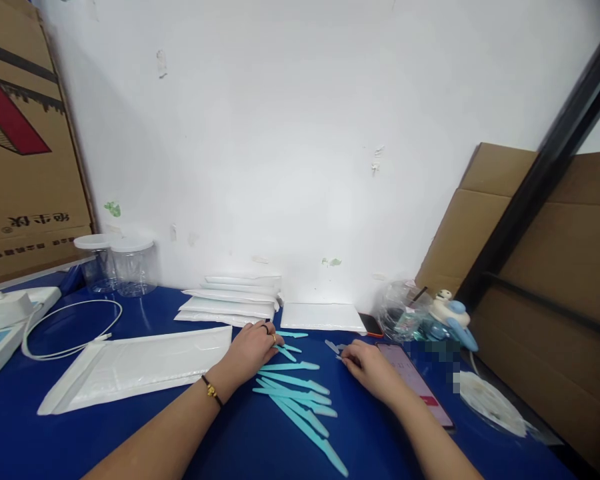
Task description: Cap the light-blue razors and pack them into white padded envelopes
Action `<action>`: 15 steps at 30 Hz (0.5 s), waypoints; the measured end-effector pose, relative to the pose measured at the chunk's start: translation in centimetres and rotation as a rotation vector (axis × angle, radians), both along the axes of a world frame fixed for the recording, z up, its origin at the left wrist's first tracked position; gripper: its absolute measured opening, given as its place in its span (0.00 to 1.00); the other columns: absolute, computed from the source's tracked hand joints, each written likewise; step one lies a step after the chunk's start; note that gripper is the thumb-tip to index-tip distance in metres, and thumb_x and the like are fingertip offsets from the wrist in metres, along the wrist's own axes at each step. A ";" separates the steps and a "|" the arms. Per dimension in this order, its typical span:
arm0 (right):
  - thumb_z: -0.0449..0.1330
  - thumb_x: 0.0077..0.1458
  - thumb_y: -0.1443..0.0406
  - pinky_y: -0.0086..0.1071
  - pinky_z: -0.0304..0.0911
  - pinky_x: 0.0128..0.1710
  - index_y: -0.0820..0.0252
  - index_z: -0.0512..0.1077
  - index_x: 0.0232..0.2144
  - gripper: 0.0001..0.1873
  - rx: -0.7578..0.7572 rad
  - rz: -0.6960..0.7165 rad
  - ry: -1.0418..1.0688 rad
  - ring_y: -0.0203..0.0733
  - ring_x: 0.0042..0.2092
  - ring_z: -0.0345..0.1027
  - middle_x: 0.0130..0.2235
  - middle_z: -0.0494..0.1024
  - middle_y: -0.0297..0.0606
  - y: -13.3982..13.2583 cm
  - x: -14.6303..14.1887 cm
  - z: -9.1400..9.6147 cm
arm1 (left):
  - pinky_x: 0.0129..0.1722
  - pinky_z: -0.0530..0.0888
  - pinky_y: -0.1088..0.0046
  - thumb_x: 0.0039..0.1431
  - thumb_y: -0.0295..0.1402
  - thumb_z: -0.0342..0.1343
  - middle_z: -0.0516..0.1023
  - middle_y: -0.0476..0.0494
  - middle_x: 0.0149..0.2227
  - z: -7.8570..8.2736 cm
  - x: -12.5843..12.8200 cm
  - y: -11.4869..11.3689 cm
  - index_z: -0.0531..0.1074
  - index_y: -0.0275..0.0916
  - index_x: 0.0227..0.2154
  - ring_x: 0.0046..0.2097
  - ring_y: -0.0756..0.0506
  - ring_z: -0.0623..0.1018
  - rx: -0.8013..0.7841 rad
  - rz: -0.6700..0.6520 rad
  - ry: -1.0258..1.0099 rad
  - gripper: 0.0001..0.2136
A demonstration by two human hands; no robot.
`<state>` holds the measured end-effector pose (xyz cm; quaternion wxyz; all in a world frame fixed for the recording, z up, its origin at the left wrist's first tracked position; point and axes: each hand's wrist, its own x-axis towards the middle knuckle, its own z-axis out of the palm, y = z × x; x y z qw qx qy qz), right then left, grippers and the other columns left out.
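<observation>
Several long teal plastic sticks (297, 397) lie fanned out on the blue table (260, 447) between my arms. My left hand (253, 350) rests palm down at their far end, fingers curled onto a few sticks; it wears rings and a black bracelet. My right hand (367, 363) lies to the right, fingertips pinched on a small pale stick (333, 347). A white padded envelope (140, 367) lies flat to the left of my left hand.
A stack of white envelopes (230, 300) and a single one (323, 317) sit by the wall. Two clear jars (117, 263) stand at back left, a white device with cable (10, 320) at left. A phone (415, 383), plastic bag (403, 310) and cardboard (545, 280) are right.
</observation>
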<state>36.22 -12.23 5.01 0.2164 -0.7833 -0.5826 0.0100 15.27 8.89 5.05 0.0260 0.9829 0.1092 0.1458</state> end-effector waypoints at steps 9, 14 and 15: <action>0.52 0.49 0.74 0.26 0.57 0.29 0.58 0.71 0.29 0.10 0.029 0.023 0.041 0.36 0.30 0.64 0.31 0.70 0.35 0.1 -0.4 -0.5 | 0.44 0.62 0.67 0.58 0.33 0.53 0.70 0.47 0.42 -0.3 0.0 0.0 0.71 0.47 0.40 0.46 0.43 0.68 -0.015 0.048 -0.054 0.07; 0.52 0.49 0.74 0.26 0.57 0.30 0.58 0.71 0.29 0.10 0.043 0.034 0.081 0.36 0.30 0.65 0.30 0.71 0.34 0.0 -0.5 -0.2 | 0.44 0.62 0.67 0.58 0.33 0.53 0.72 0.48 0.39 -0.3 0.1 0.2 0.72 0.45 0.34 0.46 0.44 0.68 -0.069 0.051 -0.041 0.04; 0.53 0.50 0.73 0.26 0.57 0.30 0.57 0.71 0.29 0.10 0.049 0.037 0.101 0.36 0.30 0.65 0.30 0.71 0.34 0.1 -0.6 -0.2 | 0.44 0.63 0.67 0.58 0.33 0.53 0.72 0.48 0.39 -0.3 0.1 0.2 0.72 0.44 0.33 0.46 0.44 0.69 -0.092 0.065 -0.039 0.04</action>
